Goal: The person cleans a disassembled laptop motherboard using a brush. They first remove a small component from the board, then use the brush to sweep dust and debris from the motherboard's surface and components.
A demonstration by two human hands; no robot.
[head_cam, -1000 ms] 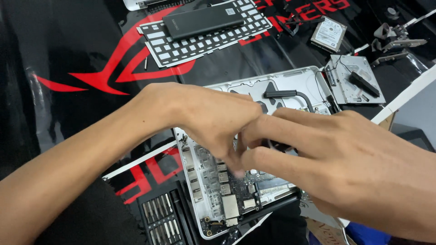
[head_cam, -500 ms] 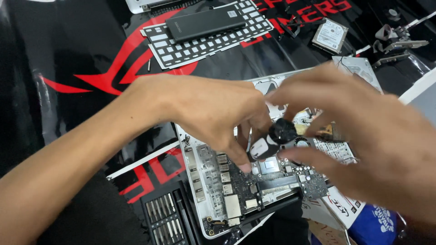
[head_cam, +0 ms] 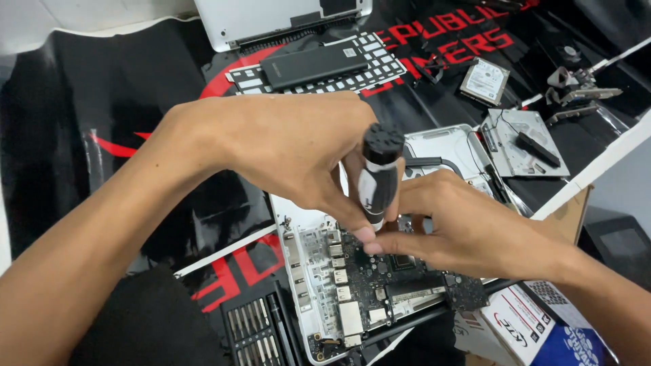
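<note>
My left hand (head_cam: 285, 152) grips a black and white screwdriver (head_cam: 377, 177) held upright over the logic board (head_cam: 380, 281) of an opened silver laptop case (head_cam: 302, 271). The screwdriver's knurled black cap points up and its tip is hidden behind my fingers. My right hand (head_cam: 468, 234) comes in from the right, its fingertips pinching at the screwdriver's lower end just above the board. What lies between those fingertips I cannot make out.
A black tray of screwdriver bits (head_cam: 254, 332) lies at the lower left of the case. At the back are a keyboard backing sheet (head_cam: 380, 68) with a black slab (head_cam: 312, 64) on it, a hard drive (head_cam: 484, 81), an optical drive (head_cam: 525, 142) and a printed box (head_cam: 522, 325).
The screwdriver has swung from lying tilted between my hands to standing upright in my left hand. My right hand has dropped from above it to its lower end. The view has shifted down.
</note>
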